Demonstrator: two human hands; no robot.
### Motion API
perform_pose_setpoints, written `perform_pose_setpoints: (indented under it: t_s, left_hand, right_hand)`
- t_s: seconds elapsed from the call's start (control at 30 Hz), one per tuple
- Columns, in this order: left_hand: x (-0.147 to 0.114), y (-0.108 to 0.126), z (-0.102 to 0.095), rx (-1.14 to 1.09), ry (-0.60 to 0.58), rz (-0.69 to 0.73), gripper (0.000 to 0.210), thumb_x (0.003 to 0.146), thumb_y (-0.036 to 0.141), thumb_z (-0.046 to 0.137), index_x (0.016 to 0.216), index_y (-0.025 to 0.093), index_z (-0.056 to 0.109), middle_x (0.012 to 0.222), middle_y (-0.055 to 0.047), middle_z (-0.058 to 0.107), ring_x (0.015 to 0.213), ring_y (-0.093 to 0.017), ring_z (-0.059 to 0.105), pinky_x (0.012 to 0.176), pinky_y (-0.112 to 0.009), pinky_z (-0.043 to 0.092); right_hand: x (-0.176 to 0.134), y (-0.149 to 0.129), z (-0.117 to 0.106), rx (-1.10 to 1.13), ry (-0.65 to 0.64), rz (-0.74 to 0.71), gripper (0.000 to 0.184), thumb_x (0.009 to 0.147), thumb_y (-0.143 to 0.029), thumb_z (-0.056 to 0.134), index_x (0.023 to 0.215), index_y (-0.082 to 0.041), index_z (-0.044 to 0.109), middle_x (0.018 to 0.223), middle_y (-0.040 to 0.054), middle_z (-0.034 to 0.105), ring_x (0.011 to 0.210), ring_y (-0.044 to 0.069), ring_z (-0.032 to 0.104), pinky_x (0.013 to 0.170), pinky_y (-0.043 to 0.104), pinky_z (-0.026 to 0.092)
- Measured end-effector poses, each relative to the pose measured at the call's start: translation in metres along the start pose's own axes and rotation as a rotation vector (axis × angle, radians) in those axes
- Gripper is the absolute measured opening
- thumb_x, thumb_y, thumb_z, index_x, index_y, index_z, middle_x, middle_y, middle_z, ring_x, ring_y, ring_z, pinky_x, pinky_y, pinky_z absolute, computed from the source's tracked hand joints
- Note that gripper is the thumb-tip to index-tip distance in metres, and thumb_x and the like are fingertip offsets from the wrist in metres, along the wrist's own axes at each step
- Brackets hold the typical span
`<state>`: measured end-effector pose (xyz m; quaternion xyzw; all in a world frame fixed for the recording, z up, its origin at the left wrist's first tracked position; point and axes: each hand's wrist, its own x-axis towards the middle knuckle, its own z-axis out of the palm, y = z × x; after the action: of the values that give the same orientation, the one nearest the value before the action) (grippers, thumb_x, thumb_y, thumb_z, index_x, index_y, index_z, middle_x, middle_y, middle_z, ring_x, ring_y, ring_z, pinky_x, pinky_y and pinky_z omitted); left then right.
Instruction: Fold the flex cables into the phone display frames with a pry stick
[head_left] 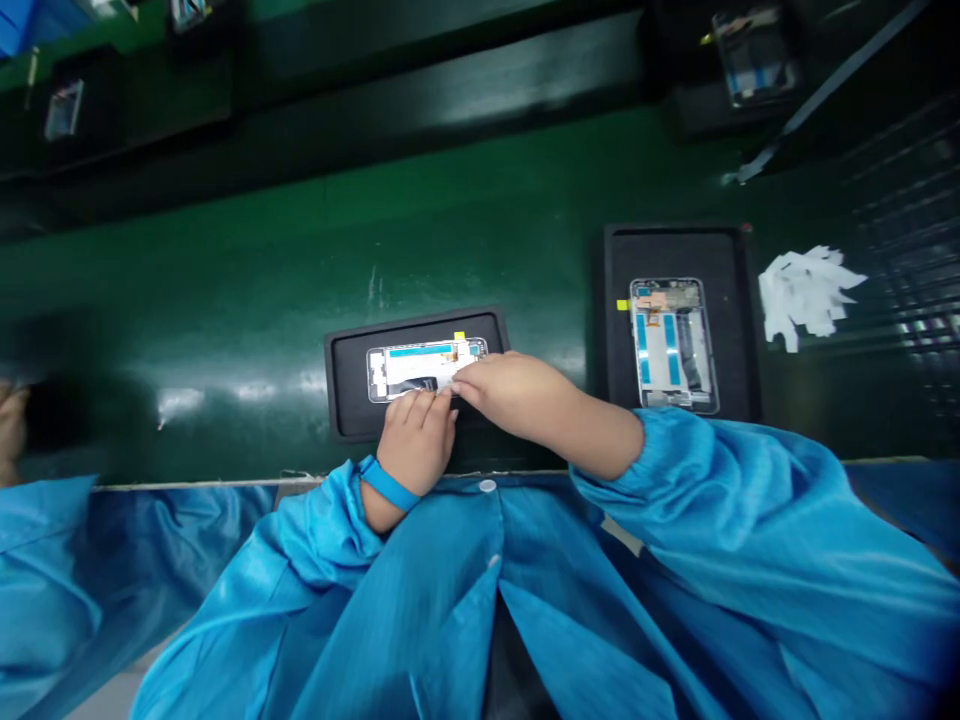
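Note:
An opened phone (pixel 409 362) with its inner parts showing lies lengthwise in a black tray (pixel 341 400) in front of me. Blue strips and a yellow tab (pixel 460 336) are visible on it. My left hand (pixel 416 440), with a blue band at the wrist, has its fingers closed together against the phone's near edge. From the right, my right hand (pixel 514 392) covers the phone's near right corner. Its thumb and index finger are pinched low over the phone beside my left fingertips; what is between them is too small to make out.
To the right, a second black tray (pixel 739 330) holds another opened phone (pixel 667 345). Beside it lies a heap of white strips (pixel 806 292). More trayed phones (pixel 754 60) stand along the far side. Another person's hand (pixel 11 420) shows at the left edge.

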<state>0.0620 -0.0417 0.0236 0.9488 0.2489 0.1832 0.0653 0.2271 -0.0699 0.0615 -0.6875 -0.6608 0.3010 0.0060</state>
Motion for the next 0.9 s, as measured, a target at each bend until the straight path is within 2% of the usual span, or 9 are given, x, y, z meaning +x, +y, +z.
perform_pose_setpoints:
  t_s: [0.13,0.23,0.33,0.43,0.53,0.6,0.73,0.83,0.9]
  left_hand:
    - [0.007,-0.006,0.005,-0.018,0.022,0.006,0.021,0.087,0.021,0.042,0.099,0.014,0.057,0.084,-0.008,0.063,0.087,-0.021,0.055,0.078,-0.034,0.042]
    - [0.011,-0.011,0.008,-0.053,0.034,0.057,0.018,0.086,0.021,0.043,0.093,0.017,0.059,0.077,-0.005,0.063,0.086,-0.022,0.054,0.077,-0.035,0.042]
    - [0.013,-0.014,0.011,-0.109,0.007,0.1,0.019,0.086,0.021,0.042,0.089,0.017,0.061,0.073,-0.004,0.061,0.085,-0.021,0.053,0.077,-0.035,0.043]
    - [0.015,-0.016,0.012,-0.118,0.0,0.121,0.019,0.086,0.02,0.042,0.087,0.017,0.061,0.072,-0.005,0.059,0.083,-0.02,0.053,0.075,-0.034,0.043]
    - [0.019,-0.015,0.014,-0.118,-0.019,0.131,0.018,0.085,0.019,0.043,0.085,0.017,0.061,0.071,-0.005,0.058,0.08,-0.02,0.053,0.074,-0.034,0.044]
    - [0.022,-0.013,0.016,-0.093,-0.025,0.115,0.018,0.084,0.018,0.044,0.083,0.017,0.061,0.071,-0.005,0.058,0.083,-0.021,0.053,0.076,-0.035,0.045]
    - [0.024,-0.008,0.023,-0.027,-0.107,0.056,0.016,0.082,0.015,0.046,0.082,0.016,0.062,0.077,-0.007,0.06,0.096,-0.025,0.052,0.084,-0.04,0.043]
    - [0.024,-0.006,0.025,-0.016,-0.199,0.018,0.018,0.083,0.017,0.045,0.088,0.016,0.062,0.083,-0.009,0.062,0.1,-0.027,0.052,0.086,-0.043,0.042]
    - [0.023,-0.005,0.025,-0.007,-0.24,0.017,0.02,0.083,0.017,0.044,0.091,0.016,0.063,0.085,-0.01,0.063,0.102,-0.027,0.052,0.086,-0.044,0.041]
  right_hand:
    - [-0.011,-0.003,0.002,0.502,-0.082,0.264,0.029,0.086,-0.036,0.039,0.08,-0.02,0.063,0.083,0.0024,0.066,0.072,0.014,0.058,0.061,0.024,0.04]
    - [-0.014,-0.008,0.004,1.006,-0.218,0.552,0.026,0.084,-0.036,0.044,0.071,-0.018,0.056,0.073,0.0011,0.062,0.049,0.008,0.048,0.042,0.022,0.034]
    - [-0.012,-0.011,0.006,1.405,-0.241,0.75,0.016,0.084,-0.029,0.047,0.074,-0.017,0.051,0.063,-0.0021,0.056,0.039,0.006,0.042,0.033,0.02,0.029]
    - [-0.013,-0.012,0.006,1.574,-0.234,0.839,0.008,0.083,-0.025,0.048,0.081,-0.018,0.051,0.054,-0.0046,0.051,0.035,0.006,0.04,0.031,0.018,0.027]
    - [-0.015,-0.01,0.009,1.594,-0.193,0.845,0.009,0.083,-0.026,0.048,0.082,-0.018,0.051,0.054,-0.0041,0.051,0.035,0.007,0.04,0.03,0.019,0.027]
    - [-0.016,-0.006,0.012,1.588,-0.038,0.815,0.011,0.083,-0.028,0.049,0.083,-0.017,0.053,0.061,-0.0028,0.053,0.039,0.006,0.043,0.031,0.018,0.03]
    - [-0.015,0.005,0.022,1.539,0.51,0.719,0.022,0.083,-0.036,0.048,0.097,-0.018,0.052,0.076,0.0,0.059,0.052,0.007,0.052,0.045,0.019,0.043]
    - [-0.014,0.01,0.031,1.271,0.836,0.644,0.036,0.087,-0.044,0.036,0.11,-0.019,0.047,0.083,0.0032,0.063,0.07,0.012,0.059,0.065,0.027,0.049]
    - [-0.013,0.009,0.041,1.078,0.936,0.562,0.04,0.089,-0.046,0.028,0.115,-0.02,0.044,0.088,0.0055,0.065,0.078,0.015,0.061,0.071,0.03,0.049]
